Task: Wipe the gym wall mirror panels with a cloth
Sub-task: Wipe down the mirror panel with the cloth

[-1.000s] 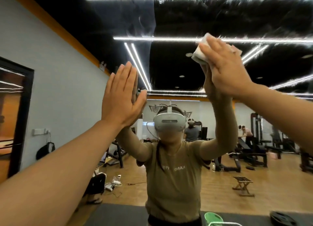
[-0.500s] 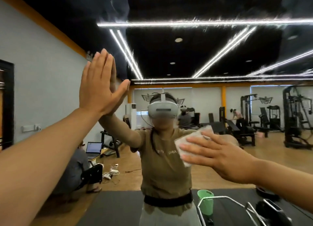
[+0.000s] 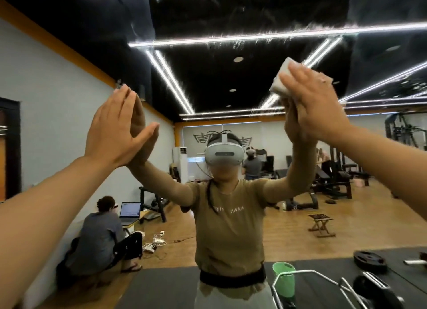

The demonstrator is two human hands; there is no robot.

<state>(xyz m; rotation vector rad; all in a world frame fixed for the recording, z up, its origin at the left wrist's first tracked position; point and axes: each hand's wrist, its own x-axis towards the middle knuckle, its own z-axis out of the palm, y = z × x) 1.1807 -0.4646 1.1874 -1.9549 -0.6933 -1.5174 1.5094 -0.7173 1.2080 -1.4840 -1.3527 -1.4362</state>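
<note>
My right hand (image 3: 316,105) presses a folded white cloth (image 3: 280,78) flat against the mirror (image 3: 231,19) at the upper right of the frame, fingers straight. My left hand (image 3: 113,133) lies open on the glass at centre left, palm flat, holding nothing. A green cup (image 3: 284,278) shows reflected at the bottom.

I'm looking into a gym: the wall mirror (image 3: 231,100) reflects weight benches (image 3: 332,181) and a cable machine (image 3: 404,133) at far right, a wood floor (image 3: 288,227), black mats, and a weight plate (image 3: 369,260) near right.
</note>
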